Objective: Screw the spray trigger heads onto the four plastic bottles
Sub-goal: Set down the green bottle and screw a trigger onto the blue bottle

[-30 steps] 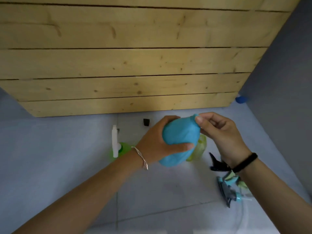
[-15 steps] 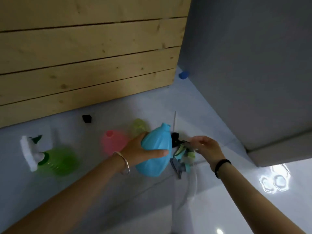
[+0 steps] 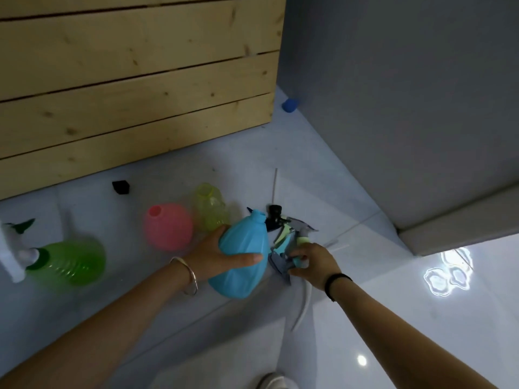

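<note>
We see the left hand [image 3: 216, 256] wrapped round the uncapped blue ribbed plastic bottle [image 3: 241, 248]. Just right of it, the right hand [image 3: 311, 262] curls its fingers on a teal-collared spray trigger head [image 3: 298, 261] in the heap of loose trigger heads [image 3: 283, 234]. To the left stand an open pink round plastic bottle [image 3: 168, 228] and a yellow translucent plastic bottle [image 3: 210, 209].

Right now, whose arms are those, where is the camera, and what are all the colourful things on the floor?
Those are a person's two arms, no machine. The camera sits on the person's head and looks down, so you see what they see. The left hand holds a blue bottle with no top. The right hand grips a teal spray trigger head in a pile of heads beside it. On the floor are a pink bottle and a yellow bottle, both open, and a green bottle that already wears a white trigger head. Behind them are wooden planks.
</note>
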### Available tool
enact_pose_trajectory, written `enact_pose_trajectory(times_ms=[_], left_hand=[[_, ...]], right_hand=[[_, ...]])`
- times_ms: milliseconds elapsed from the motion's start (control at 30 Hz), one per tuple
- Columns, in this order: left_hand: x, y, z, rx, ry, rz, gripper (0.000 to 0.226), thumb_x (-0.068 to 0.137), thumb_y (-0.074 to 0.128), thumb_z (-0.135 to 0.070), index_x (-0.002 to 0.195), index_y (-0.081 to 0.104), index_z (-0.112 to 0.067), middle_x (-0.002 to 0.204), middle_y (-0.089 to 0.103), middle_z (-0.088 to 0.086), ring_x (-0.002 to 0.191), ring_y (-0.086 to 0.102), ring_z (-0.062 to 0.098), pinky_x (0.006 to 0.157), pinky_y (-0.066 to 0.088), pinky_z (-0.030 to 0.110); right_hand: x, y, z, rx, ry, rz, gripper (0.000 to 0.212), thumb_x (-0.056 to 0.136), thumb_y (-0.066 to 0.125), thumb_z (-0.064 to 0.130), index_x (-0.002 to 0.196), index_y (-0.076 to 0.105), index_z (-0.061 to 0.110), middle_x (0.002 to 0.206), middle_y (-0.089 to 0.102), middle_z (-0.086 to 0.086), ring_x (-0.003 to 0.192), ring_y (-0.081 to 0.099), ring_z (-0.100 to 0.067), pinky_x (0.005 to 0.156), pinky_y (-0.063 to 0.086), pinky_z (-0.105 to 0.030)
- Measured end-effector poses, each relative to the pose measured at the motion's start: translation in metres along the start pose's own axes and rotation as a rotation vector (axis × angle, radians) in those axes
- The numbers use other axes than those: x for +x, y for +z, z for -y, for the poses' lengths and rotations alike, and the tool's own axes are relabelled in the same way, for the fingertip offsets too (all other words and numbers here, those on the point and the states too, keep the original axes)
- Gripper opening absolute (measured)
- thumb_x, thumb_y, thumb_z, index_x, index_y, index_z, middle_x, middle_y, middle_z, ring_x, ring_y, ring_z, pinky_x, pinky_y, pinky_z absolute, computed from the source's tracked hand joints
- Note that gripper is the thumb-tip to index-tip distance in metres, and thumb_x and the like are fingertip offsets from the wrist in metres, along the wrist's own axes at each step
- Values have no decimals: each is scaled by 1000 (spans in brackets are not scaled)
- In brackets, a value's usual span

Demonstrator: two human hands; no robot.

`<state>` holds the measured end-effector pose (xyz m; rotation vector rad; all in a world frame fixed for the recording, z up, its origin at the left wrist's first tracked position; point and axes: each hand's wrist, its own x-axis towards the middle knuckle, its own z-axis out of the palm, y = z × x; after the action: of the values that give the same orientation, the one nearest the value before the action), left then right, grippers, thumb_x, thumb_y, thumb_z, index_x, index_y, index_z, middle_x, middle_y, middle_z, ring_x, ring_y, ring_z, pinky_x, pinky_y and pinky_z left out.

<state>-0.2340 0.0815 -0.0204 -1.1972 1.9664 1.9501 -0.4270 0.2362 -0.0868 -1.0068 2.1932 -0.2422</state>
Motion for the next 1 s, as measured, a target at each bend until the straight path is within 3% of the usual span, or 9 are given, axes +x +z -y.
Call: enact_pose_trajectory(times_ms=[133,233,333,433,567,700,833,933,1000], left_hand=[[-7,-4,-8,11,20,27,85,40,78,-60,116,52,-34,112,67,-7,101,65,14,88,55,38],[-16,-8,-19,9,50,73,70,41,76,-59,105,52,-40,107,67,-10,95,66,8,76,56,26],[-26,-12,-28,2,86,86,64,44,75,-57,102,54,-41,102,69,-13,88,67,2,65,54,16],[-34,-15,-31,-26,117,71,59,46,75,-55,100,57,-38,98,71,-10,84,69,3,65,55,17],[-41,-18,-27,-35,108,59,69,47,76,-53,109,60,-28,102,72,-3,90,70,12,75,58,27],[-54,-30,-41,-20,128,41,60,46,77,-54,101,63,-32,99,74,-4,90,71,13,77,58,31],[-71,-47,-65,-24,158,-33,69,43,78,-56,106,59,-34,103,71,-4,94,69,15,82,58,38],[-95,-59,-89,-49,217,-99,58,43,78,-57,97,64,-38,96,74,-6,92,70,14,86,57,40],[-118,-65,-106,-86,255,-152,57,44,78,-55,96,64,-38,96,74,-7,94,69,15,89,55,42]], right_hand=[[1,-4,1,-131,-39,17,34,79,70,31,112,67,27,125,59,2,114,52,-19,90,39,-24],[-5,-5,3,-115,-20,-22,29,79,71,30,107,68,24,120,62,4,108,55,-16,79,34,-17],[-15,-3,4,-133,-16,-13,34,81,69,32,114,65,26,126,59,3,114,53,-16,86,36,-19],[-23,0,1,-159,-37,36,43,81,69,31,123,61,25,134,54,1,122,49,-19,99,35,-22],[-28,-2,3,-104,-1,34,38,80,71,29,117,65,22,126,59,0,110,53,-18,93,38,-22],[-32,-31,40,411,42,-148,34,71,80,20,103,72,8,96,65,-1,77,54,-9,75,43,-16],[-45,-81,88,844,39,-224,34,72,79,23,101,71,7,85,67,-1,74,60,-9,71,49,-19],[-63,-121,122,1082,-38,-189,30,76,75,23,101,71,6,92,71,-8,80,68,-16,78,55,-23],[-83,-144,146,1220,-94,-128,20,79,72,21,94,70,9,92,72,-9,78,71,-13,73,57,-19]])
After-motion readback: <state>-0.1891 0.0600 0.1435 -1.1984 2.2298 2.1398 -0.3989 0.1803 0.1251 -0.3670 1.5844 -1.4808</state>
